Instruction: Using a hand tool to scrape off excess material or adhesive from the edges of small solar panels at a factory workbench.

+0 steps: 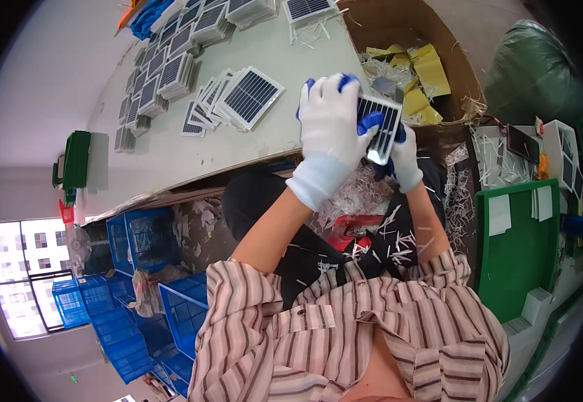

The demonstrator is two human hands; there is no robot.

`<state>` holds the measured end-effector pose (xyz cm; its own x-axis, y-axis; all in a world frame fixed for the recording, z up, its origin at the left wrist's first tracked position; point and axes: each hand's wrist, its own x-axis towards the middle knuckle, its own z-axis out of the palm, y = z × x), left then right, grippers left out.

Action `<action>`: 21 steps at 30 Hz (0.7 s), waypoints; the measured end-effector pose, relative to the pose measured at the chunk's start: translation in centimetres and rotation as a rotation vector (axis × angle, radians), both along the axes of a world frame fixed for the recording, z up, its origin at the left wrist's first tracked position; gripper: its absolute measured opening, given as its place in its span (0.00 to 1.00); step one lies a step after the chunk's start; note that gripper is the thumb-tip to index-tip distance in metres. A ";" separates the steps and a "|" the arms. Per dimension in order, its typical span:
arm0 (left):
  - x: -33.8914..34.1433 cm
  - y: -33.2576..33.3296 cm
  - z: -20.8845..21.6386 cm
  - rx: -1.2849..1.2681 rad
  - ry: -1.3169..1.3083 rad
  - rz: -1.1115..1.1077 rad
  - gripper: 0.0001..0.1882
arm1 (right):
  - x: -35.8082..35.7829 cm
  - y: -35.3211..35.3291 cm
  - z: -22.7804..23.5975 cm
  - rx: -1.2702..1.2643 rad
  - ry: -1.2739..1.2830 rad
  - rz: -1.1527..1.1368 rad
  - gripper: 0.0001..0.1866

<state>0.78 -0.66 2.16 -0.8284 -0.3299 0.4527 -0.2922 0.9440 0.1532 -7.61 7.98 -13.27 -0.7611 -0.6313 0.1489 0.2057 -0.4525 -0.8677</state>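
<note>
A small solar panel [389, 122] with a white border is held tilted over my lap, beyond the table's edge. My left hand [330, 127], in a white glove with blue fingertips, is closed on its left side, the thumb pressed over the panel's face. From the right, my right hand [405, 159], gloved the same way, grips the panel's lower right part; most of its fingers are hidden behind it. To the left on the table, a fanned row of similar solar panels [251, 97] lies near my left hand. Thin white strips [399, 238] are scattered over my dark lap covering.
Stacks of solar panels [171, 72] cover the far left of the pale table [238, 151]. A cardboard box [415, 27] holds yellow sheets and scraps. On the right stand a green tray [519, 251] and a dark green bag [534, 74]. Blue crates [114, 325] line the lower left.
</note>
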 end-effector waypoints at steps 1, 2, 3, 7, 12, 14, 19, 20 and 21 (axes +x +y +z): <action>-0.3 0.2 -0.2 0.007 0.005 -0.011 0.20 | -0.4 1.2 -1.2 0.094 0.198 -0.023 0.10; -0.4 0.5 -0.4 0.036 0.036 -0.052 0.19 | -0.6 1.9 -1.1 0.160 0.206 -0.023 0.10; -0.5 0.7 -0.7 0.065 0.065 -0.091 0.19 | -0.8 2.5 -0.8 0.225 0.214 -0.022 0.09; -1.1 0.2 -1.6 0.071 0.129 -0.163 0.17 | -2.2 2.4 0.6 0.206 0.169 0.309 0.07; -1.0 -0.7 -1.4 -0.006 0.088 -0.228 0.19 | 3.1 5.9 3.9 0.322 0.443 0.517 0.08; -1.2 -0.4 -1.2 -0.012 0.137 -0.193 0.20 | 4.4 6.3 0.5 0.322 0.401 0.232 0.11; -1.4 0.2 -0.9 -0.067 -0.042 -0.027 0.19 | 3.3 2.1 -0.2 0.342 0.349 -0.323 0.20; -1.2 0.2 -0.7 -0.104 -0.106 -0.004 0.18 | 3.2 1.0 0.2 0.308 0.344 -0.294 0.21; -1.2 0.2 -0.6 -0.109 -0.109 -0.003 0.18 | 3.1 -0.1 0.6 0.280 0.337 -0.273 0.22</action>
